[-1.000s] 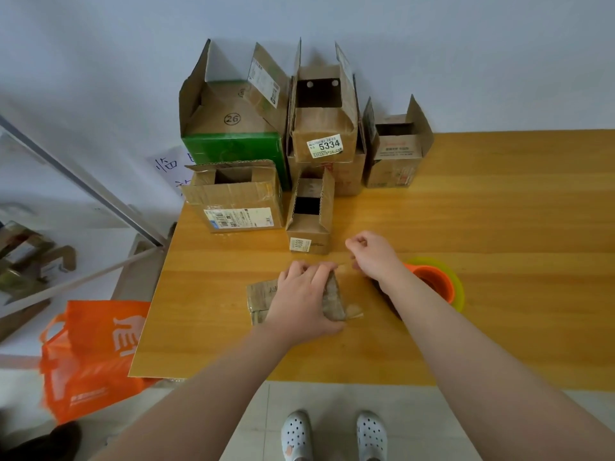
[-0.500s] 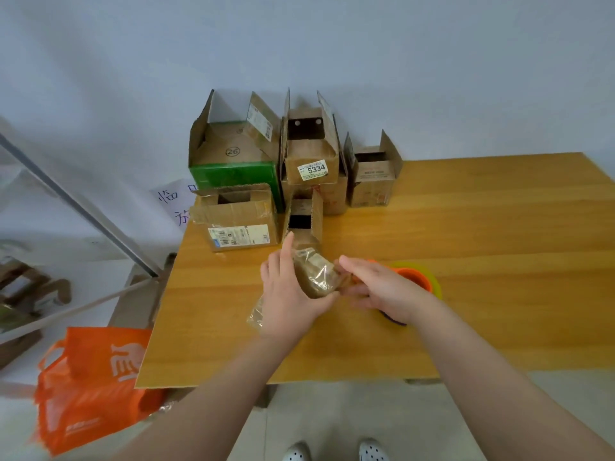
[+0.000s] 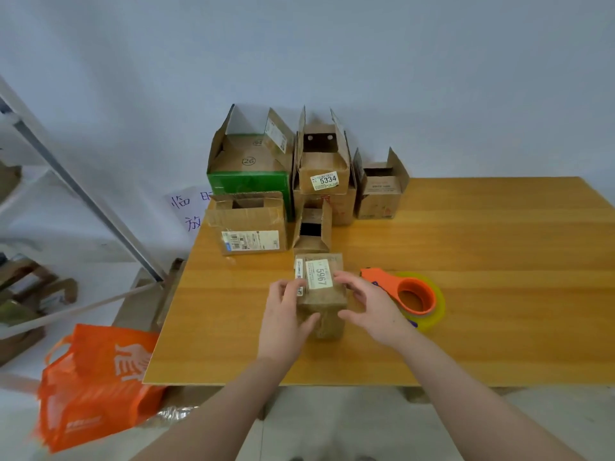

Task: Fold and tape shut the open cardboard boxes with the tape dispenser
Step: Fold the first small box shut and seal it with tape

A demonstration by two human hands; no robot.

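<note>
On the table [image 3: 499,311] the small box [image 3: 320,296] is clamped between left hand [image 3: 283,314] and right hand [image 3: 372,307] — fingers curled on its sides, thumbs on the near face. Flaps are best pressed flush before the tape dispenser [image 3: 412,296] — just right — is fetched.

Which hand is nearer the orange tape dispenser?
Right. The right hand grips the small brown cardboard box beside the orange tape dispenser; the left hand holds the box's far side.
</note>
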